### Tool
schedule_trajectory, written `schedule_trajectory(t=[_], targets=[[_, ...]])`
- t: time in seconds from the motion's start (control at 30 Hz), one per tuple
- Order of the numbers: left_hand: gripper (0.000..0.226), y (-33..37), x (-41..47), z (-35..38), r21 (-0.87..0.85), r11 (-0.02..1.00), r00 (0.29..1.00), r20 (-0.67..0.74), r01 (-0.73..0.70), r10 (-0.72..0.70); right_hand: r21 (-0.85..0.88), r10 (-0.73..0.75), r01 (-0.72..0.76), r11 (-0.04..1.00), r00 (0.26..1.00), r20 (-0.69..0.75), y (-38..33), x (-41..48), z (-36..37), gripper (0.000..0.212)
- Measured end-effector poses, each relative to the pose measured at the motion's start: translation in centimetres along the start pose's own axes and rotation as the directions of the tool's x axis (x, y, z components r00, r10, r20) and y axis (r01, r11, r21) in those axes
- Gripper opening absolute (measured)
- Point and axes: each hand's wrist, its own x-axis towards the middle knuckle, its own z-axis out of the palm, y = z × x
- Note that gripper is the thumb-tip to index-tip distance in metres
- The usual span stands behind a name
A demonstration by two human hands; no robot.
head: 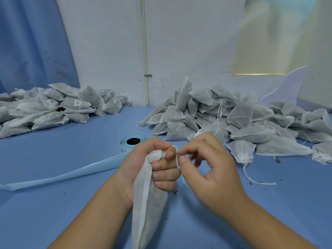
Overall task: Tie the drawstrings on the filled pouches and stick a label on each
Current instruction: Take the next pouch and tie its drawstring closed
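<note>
- Clenching left hand [152, 169] fingers [165, 172] round the pouch [149, 212] neck, near the label roll [132, 143].
- Pinching the drawstring [177, 159] in right hand [212, 169] fingers.
- Likely feeling soft, light — gripping best at the gathered neck.

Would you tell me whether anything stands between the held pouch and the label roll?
Nothing visible does: the pale blue roll of labels stands on the blue table just beyond the left hand, which grips the white fabric pouch by its neck.
</note>
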Motion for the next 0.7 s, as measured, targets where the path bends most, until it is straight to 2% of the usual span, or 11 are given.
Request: schedule_trajectory(t=[0.07,0.17,0.27,0.37,0.47,0.57,0.7], targets=[[0.016,0.0,0.0,0.0,-0.010,1.000,1.000,-0.001,0.004,-0.004,-0.077,0.097,-0.099,0.992,0.995,-0.034,0.7,0.3,-0.2,0.005],[0.023,0.1,0.2,0.1,-0.033,0.999,0.995,-0.101,0.012,-0.016,-0.112,0.196,-0.201,0.973,0.979,-0.052,1.6,0.7,-0.8,0.008],[0.026,0.2,0.5,-0.2,-0.102,0.994,0.975,-0.215,0.031,-0.052,-0.133,0.081,-0.091,0.987,0.993,-0.081,1.1,0.9,-1.2,0.013],[0.031,0.2,0.6,-0.7,-0.179,0.983,0.958,-0.272,0.044,-0.093,-0.091,-0.009,0.008,0.996,1.000,-0.008,0.7,0.7,-0.9,0.012],[0.028,0.2,0.6,-0.6,-0.185,0.979,0.958,-0.258,0.080,-0.127,-0.032,0.144,-0.141,0.989,0.984,0.102,0.8,0.4,-0.4,0.009],[0.021,0.2,0.5,-0.1,-0.110,0.988,0.967,-0.218,0.113,-0.135,0.069,0.306,-0.326,0.943,0.930,0.205,1.4,0.2,-0.3,0.018],[0.020,0.2,0.4,0.3,-0.038,0.991,0.975,-0.178,0.131,-0.135,0.143,0.384,-0.413,0.899,0.903,0.190,1.5,0.5,-0.3,0.015]])
